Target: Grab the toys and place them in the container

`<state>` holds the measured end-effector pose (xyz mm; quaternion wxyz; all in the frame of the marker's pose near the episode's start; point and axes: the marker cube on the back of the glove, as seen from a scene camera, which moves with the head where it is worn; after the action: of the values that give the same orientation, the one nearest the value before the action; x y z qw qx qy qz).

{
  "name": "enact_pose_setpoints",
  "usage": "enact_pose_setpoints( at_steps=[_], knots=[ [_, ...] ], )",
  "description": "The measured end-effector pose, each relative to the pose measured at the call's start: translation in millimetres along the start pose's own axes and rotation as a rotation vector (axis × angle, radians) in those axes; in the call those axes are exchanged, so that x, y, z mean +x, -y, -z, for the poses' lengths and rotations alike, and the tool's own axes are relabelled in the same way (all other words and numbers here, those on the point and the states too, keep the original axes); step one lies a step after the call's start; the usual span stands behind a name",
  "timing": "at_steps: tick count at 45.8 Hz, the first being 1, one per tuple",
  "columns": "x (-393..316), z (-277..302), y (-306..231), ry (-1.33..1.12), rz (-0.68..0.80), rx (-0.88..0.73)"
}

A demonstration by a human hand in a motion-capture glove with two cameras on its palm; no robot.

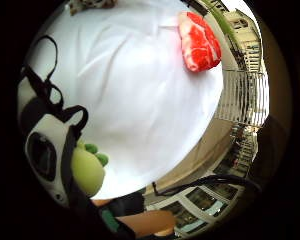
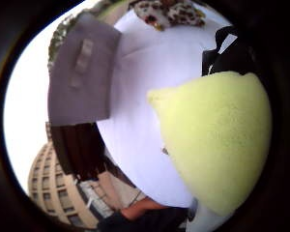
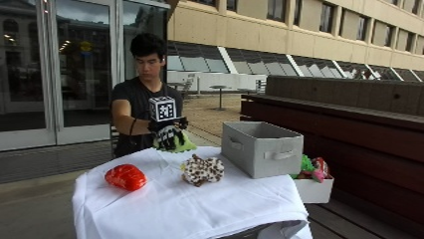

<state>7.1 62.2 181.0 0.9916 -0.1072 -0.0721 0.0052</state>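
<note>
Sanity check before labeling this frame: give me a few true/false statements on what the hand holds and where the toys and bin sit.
1. The right hand holds a green toy above the table. True.
2. The red toy is already in the grey bin. False: it lies on the white cloth, on the far side of the spotted toy from the bin.
3. A spotted toy lies on the cloth between the red toy and the bin. True.
4. The bin lies tipped on its side. False: it stands upright on the table.
5. The hand is over the bin. False: it is beside the bin, nearer the person.
</note>
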Motion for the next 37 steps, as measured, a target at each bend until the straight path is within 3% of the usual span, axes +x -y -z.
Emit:
enact_pose_setpoints(
  at_steps=[4, 8, 13, 22, 37],
  knots=[
    [0.4, 49.0, 11.0, -0.004, -0.036, 0.076],
    [-9.2, 102.9, 21.4, 0.005, -0.169, 0.179],
    [-19.3, 165.4, 33.7, -0.017, -0.050, 0.278],
    [-68.3, 244.4, 57.3, 0.016, -0.014, 0.352],
    [-217.6, 293.2, 87.4, 0.070, 0.107, 0.385]
  ],
)
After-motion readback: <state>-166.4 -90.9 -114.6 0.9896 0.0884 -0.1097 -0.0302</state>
